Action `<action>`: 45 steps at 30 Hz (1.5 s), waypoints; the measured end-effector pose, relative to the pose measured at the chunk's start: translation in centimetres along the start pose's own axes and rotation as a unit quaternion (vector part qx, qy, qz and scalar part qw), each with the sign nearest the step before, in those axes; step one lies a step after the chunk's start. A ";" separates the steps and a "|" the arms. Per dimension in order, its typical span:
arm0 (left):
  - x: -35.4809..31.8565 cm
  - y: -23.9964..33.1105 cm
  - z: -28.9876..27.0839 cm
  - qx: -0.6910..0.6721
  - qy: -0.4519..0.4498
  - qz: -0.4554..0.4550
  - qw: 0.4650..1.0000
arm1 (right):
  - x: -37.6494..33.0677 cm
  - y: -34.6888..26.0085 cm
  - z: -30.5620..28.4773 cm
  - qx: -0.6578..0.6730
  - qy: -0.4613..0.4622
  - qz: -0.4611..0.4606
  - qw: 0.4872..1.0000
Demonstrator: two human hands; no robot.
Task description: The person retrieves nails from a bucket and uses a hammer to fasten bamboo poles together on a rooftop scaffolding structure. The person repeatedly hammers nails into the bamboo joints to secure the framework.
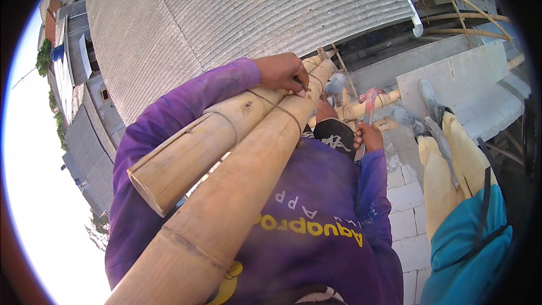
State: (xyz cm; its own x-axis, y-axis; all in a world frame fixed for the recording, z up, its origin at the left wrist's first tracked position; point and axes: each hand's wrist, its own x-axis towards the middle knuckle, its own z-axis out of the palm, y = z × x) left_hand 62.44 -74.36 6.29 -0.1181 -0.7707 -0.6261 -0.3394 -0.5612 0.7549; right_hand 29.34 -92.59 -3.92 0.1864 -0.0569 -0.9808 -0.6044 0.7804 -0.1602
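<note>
Two thick bamboo poles run side by side from the lower left up to the middle, with thin wire wound around them. My left hand lies over the upper pole from the left, fingers closed in a pinch. A thin dark nail shows at its fingertips, against the bamboo; its other end is hidden. Lower and to the right, my right hand is wrapped around the handle of a hammer. Its reddish head points up, apart from the poles. Purple sleeves cover both my arms.
A grey corrugated roof spreads beyond the poles. Another person in a teal top and pale trousers stands close on the right. A light-block wall runs below, with a grey panel and bamboo scaffolding farther off.
</note>
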 end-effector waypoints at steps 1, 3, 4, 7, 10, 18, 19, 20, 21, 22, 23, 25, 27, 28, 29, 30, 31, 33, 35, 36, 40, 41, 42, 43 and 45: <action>0.0 0.1 0.0 -0.008 0.001 0.011 1.000 | 0.1 -0.1 0.1 0.004 -0.005 -0.006 1.000; 0.0 0.2 0.2 -0.026 0.015 0.039 0.999 | 0.1 -0.3 0.3 0.002 0.005 -0.003 1.000; 0.0 0.1 0.2 -0.026 0.020 0.044 0.999 | 0.0 -0.4 0.5 0.002 0.010 -0.006 1.000; 0.1 -0.1 0.5 -0.033 0.020 0.041 0.998 | -1.0 -1.5 1.3 -0.014 0.010 0.000 1.000; 0.1 -0.3 0.6 -0.046 0.017 0.038 0.998 | -3.4 -3.0 2.8 -0.042 0.001 -0.031 0.999; 0.2 0.0 0.2 -0.096 0.034 -0.035 0.994 | -12.0 -8.0 7.4 -0.147 -0.041 -0.303 0.941; 0.4 0.0 0.2 -0.093 0.042 -0.025 0.994 | -12.9 -8.8 7.4 -0.168 -0.032 -0.296 0.940; 0.5 0.0 0.2 -0.092 0.051 -0.005 0.994 | -13.7 -9.5 7.4 -0.186 -0.046 -0.319 0.928; 0.6 0.0 0.2 -0.089 0.061 0.015 0.994 | -14.5 -10.0 7.5 -0.199 -0.037 -0.327 0.923; 0.6 -0.1 0.2 -0.086 0.055 0.013 0.995 | -15.1 -10.4 7.4 -0.213 -0.028 -0.335 0.917; 0.7 -0.1 0.2 -0.084 0.048 0.011 0.995 | -15.7 -10.5 7.6 -0.206 -0.027 -0.348 0.914; 0.7 0.0 0.1 -0.085 0.048 0.010 0.995 | -16.7 -10.4 8.0 -0.176 -0.035 -0.326 0.928; 0.5 0.4 0.1 -0.093 0.053 -0.005 0.994 | -17.4 -10.1 8.4 -0.160 -0.040 -0.315 0.935; 0.5 0.7 0.1 -0.107 0.053 0.002 0.993 | -17.6 -9.9 8.5 -0.161 -0.040 -0.314 0.935; 0.4 1.0 0.0 -0.120 0.049 -0.002 0.992 | -17.8 -9.8 8.5 -0.164 -0.034 -0.302 0.939; 0.4 1.3 -0.1 -0.130 0.044 -0.004 0.990 | -18.0 -9.8 8.5 -0.162 -0.038 -0.306 0.937; 0.4 1.6 -0.2 -0.116 0.032 -0.012 0.993 | -18.1 -9.7 8.4 -0.165 -0.038 -0.297 0.940; 0.4 1.9 -0.2 -0.085 0.008 -0.016 0.996 | -18.3 -9.6 8.2 -0.167 -0.038 -0.290 0.942; 0.6 2.0 -0.1 -0.076 0.013 -0.010 0.997 | -18.3 -9.4 8.0 -0.169 -0.041 -0.288 0.942; 0.6 1.9 0.0 -0.068 0.015 -0.004 0.998 | -18.3 -9.3 7.9 -0.173 -0.040 -0.286 0.942; 1.0 1.2 0.4 -0.060 0.019 0.024 0.998 | -18.1 -8.6 7.6 -0.209 -0.038 -0.259 0.942; 1.0 1.1 0.4 -0.045 0.020 0.038 0.998 | -18.1 -8.3 7.4 -0.218 -0.037 -0.252 0.942; 1.0 1.0 0.4 -0.027 0.023 0.046 0.998 | -18.1 -8.1 7.3 -0.227 -0.040 -0.245 0.942; 0.9 0.9 0.4 -0.049 0.025 0.045 0.997 | -18.0 -7.8 7.2 -0.233 -0.046 -0.240 0.941; 0.7 0.9 0.4 -0.083 0.028 0.029 0.996 | -17.8 -7.4 7.1 -0.261 -0.055 -0.242 0.933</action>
State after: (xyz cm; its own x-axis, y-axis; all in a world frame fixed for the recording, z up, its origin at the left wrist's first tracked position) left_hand 61.67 -75.33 6.44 -0.0798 -0.8160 -0.5725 -0.1749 -0.5540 0.8140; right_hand 36.03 -92.88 15.47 0.5971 -0.2372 -0.7663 -0.7176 0.2690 -0.6424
